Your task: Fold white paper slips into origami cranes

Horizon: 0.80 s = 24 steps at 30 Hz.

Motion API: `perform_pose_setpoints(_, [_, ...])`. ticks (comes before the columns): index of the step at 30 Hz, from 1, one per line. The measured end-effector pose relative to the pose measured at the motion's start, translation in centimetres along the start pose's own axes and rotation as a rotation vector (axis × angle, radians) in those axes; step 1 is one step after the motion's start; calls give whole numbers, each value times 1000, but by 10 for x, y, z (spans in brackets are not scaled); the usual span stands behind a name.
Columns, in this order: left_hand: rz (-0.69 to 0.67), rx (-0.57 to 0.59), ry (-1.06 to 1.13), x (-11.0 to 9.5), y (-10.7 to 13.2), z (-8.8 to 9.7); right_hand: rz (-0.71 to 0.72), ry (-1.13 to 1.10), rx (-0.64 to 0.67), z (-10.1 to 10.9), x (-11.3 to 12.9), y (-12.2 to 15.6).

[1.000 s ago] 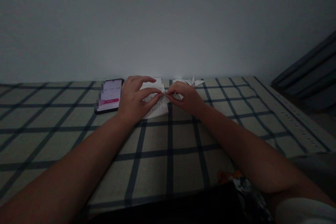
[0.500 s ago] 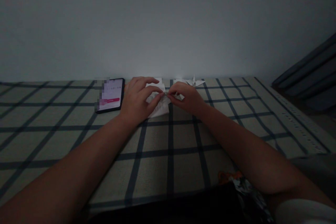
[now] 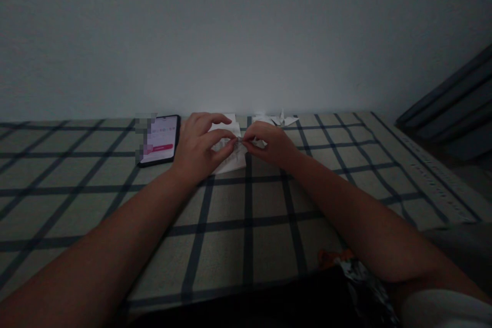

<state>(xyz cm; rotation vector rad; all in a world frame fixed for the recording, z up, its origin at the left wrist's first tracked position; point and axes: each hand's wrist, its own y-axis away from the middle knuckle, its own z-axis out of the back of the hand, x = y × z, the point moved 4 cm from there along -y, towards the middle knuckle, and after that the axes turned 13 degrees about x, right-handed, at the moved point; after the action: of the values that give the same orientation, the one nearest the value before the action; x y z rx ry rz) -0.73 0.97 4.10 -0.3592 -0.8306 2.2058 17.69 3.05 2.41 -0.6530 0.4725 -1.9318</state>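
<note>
My left hand (image 3: pixel 202 146) pinches a small whitish piece (image 3: pixel 240 139), apparently paper, between thumb and index finger; its other fingers are raised. From the other side, my right hand (image 3: pixel 267 144) grips the same piece with thumb and index finger. The fingertips nearly meet and cover most of it. Beneath them lies a white sheet of paper (image 3: pixel 230 165), partly hidden by my left hand. Behind my right hand, against the wall, rests folded white paper (image 3: pixel 286 120) with pointed tips, much like a paper crane.
A dark-edged phone (image 3: pixel 163 138) with a lit screen lies left of my left hand. The checked cloth (image 3: pixel 226 246) covers the surface up to the pale wall (image 3: pixel 246 36). Dark folded fabric (image 3: pixel 457 107) hangs at the right. An orange and grey item (image 3: pixel 338 259) sits near my right forearm.
The view has shifted slightly. Both hands keep nearly the same pose, fingertips still together at the small piece.
</note>
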Motion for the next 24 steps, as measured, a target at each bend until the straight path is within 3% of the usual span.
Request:
perform_pose_setpoints(5, [22,22,105,3,0,-3,2,-42,-37,3,2,-1])
perform_pose_setpoints(16, [252,166,452,11,-1,-17,-139,-160,-90,7,-2,-2])
perform_pose_setpoints(21, [377,129,719,16,2,-25,-277,-343,-118,1,-12,1])
perform_pose_setpoints(24, [459,156,888,17,5,-33,-279,-338,-61,-1,-13,0])
